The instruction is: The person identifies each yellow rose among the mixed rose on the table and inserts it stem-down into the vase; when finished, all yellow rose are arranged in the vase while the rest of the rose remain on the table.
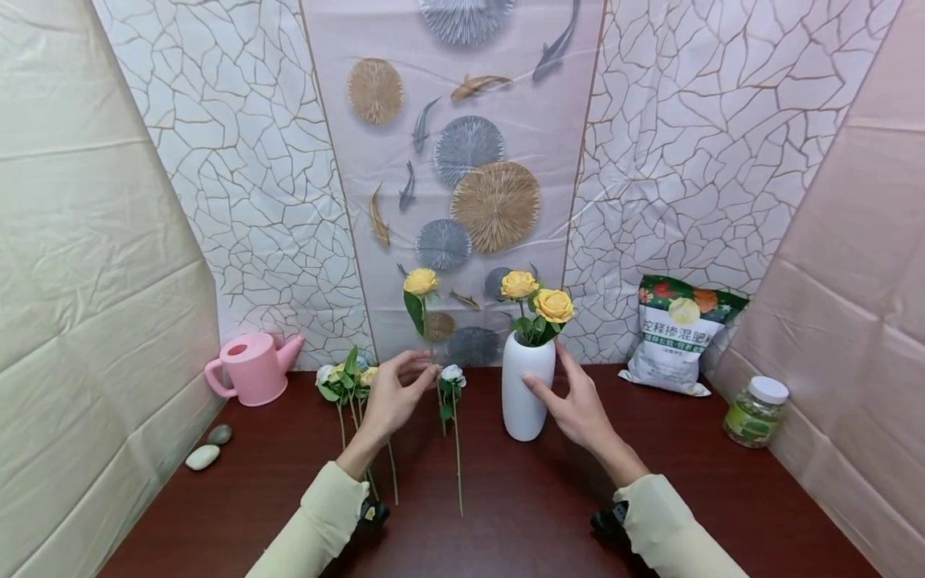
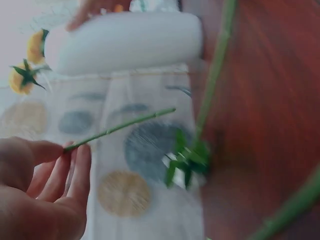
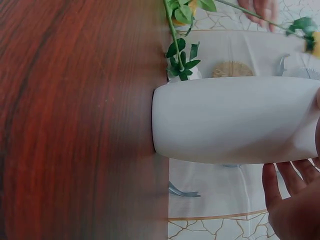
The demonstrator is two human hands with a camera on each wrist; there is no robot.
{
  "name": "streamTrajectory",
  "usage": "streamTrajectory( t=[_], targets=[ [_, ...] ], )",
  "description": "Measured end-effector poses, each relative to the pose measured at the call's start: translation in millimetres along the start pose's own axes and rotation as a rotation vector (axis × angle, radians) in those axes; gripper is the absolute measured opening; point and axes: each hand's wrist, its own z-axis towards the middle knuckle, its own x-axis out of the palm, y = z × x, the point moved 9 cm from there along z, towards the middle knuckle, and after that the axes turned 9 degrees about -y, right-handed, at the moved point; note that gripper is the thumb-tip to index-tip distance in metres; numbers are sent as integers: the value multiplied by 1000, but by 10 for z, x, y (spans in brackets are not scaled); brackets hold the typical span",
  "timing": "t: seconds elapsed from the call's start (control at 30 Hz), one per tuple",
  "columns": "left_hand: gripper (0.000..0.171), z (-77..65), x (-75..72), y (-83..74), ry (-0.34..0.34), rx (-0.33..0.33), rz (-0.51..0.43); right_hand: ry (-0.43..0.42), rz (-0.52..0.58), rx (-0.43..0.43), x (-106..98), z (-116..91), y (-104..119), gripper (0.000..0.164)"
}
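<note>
My left hand (image 1: 393, 397) pinches the stem of a yellow rose (image 1: 421, 282) between thumb and fingertips. Its bloom and a leaf stand upright above the hand, left of the vase. In the left wrist view the cut end of the green stem (image 2: 120, 128) juts past my fingers. A white vase (image 1: 526, 401) stands upright on the table with two yellow roses (image 1: 554, 306) in its mouth. My right hand (image 1: 581, 409) holds the vase from the right side, thumb on its front and fingers along its far side; some fingertips show in the right wrist view.
A white rose (image 1: 453, 374) lies between left hand and vase. More white and yellow flowers (image 1: 340, 385) lie left, partly behind the left arm. A pink watering can (image 1: 253, 373) and two stones (image 1: 203, 457) are farther left. A fertilizer bag (image 1: 672, 337) and a lidded jar (image 1: 755, 413) stand right.
</note>
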Motion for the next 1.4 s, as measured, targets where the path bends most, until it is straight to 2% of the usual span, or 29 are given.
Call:
streamTrajectory(
  t=[0.17, 0.37, 0.47, 0.57, 0.77, 1.0, 1.2, 1.4],
  targets=[
    [29, 90, 95, -383, -105, 125, -75, 1, 4, 0, 9, -10, -10, 81],
    [26, 193, 210, -928, -203, 195, -244, -6, -5, 1, -3, -7, -1, 82],
    [24, 274, 267, -1089, -237, 232, -333, -3, -7, -4, -5, 0, 7, 81],
    [22, 356, 328, -1190, -266, 284, -384, -3, -2, -5, -8, 3, 13, 81],
    [21, 430, 432, -1312, -309, 347, -421, -1, -6, -3, -6, 5, 13, 81],
    [24, 432, 587, -1253, -273, 311, -417, -6, 2, -10, 1, 6, 22, 81],
    [24, 386, 692, -1141, -233, 261, -355, -9, 7, -27, -2, 6, 35, 80],
    [22, 337, 809, -1036, -204, 249, -234, -19, 19, -39, -3, 12, 40, 78]
  ],
)
